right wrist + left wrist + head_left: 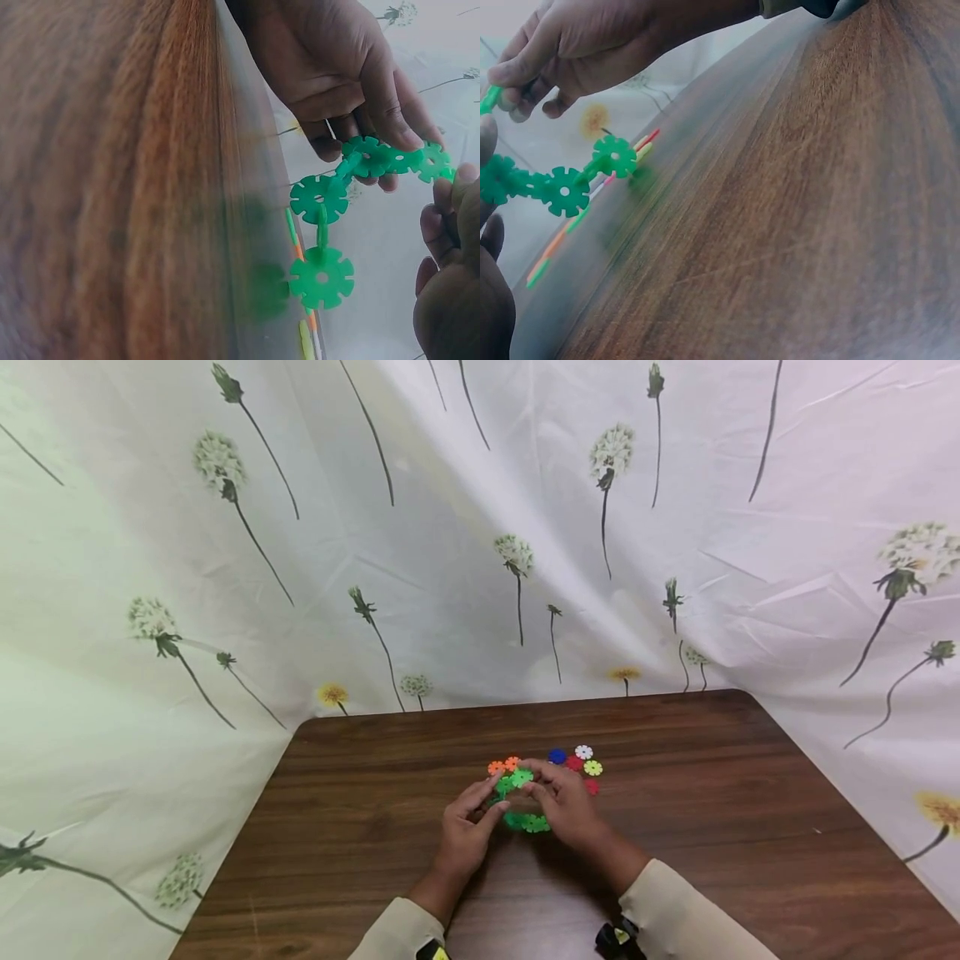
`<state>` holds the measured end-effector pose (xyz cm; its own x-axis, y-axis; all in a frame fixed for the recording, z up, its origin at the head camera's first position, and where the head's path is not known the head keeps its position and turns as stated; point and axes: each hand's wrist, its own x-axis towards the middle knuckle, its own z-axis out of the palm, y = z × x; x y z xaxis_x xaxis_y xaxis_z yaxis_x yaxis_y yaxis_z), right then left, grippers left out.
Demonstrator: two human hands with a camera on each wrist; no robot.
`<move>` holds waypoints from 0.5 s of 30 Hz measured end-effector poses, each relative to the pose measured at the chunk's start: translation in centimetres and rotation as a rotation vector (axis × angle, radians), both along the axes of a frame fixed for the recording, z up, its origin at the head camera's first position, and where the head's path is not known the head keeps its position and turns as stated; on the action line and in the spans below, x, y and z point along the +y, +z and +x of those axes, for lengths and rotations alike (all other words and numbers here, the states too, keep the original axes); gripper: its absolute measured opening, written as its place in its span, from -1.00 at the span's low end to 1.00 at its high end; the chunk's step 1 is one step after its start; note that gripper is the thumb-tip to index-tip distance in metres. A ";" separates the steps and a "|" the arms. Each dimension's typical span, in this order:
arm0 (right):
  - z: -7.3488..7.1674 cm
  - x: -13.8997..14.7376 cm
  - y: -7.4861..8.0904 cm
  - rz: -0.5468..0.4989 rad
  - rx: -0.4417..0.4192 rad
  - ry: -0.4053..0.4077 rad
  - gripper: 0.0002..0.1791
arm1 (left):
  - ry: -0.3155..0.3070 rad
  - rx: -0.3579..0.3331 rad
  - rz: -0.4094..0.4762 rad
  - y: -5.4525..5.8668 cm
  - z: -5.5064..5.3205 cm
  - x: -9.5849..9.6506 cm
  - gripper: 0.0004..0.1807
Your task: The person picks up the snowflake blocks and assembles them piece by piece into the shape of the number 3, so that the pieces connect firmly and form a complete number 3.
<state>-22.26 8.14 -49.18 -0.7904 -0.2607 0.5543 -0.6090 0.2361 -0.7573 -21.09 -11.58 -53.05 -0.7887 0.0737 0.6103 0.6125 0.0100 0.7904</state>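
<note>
A chain of linked green flower-shaped discs point(535, 823) hangs in a curve between and below the two hands. Its hanging discs point(321, 277) show clearly in the right wrist view, with notched rims and round centre holes. My left hand point(467, 833) grips the chain's upper left part, the thumb pressed over a disc point(367, 156) in the right wrist view. With thumb and fingertips, my right hand point(566, 806) pinches a lighter green disc point(522, 778) at the chain's upper end. The two hands' fingertips are close together there.
Beyond the hands, loose flower discs lie on the brown wooden table point(360, 827): orange point(497, 767), blue point(557, 756), white point(583, 752), yellow point(592, 768) and red point(592, 787). A white flowered cloth point(450, 635) hangs behind the table.
</note>
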 end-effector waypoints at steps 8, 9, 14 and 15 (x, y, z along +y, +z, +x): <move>0.1 0.1 0.3 0.004 -0.013 0.018 -0.65 | -0.062 0.031 0.023 0.0 0.0 0.0 -0.52; 0.1 0.1 0.4 0.005 -0.021 0.021 -0.65 | -0.061 0.029 0.021 0.1 0.0 0.0 -0.52; 0.1 0.2 0.7 0.003 -0.080 0.050 -0.66 | -0.067 0.049 0.015 0.1 0.1 0.0 -0.52; 0.1 0.3 0.7 0.002 -0.091 0.056 -0.67 | -0.068 0.054 0.013 0.1 0.1 0.0 -0.52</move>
<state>-22.13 8.41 -48.45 -0.8218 -0.3066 0.4803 -0.5497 0.2050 -0.8098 -21.04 -11.62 -53.00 -0.7484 0.1175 0.6528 0.6529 -0.0427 0.7562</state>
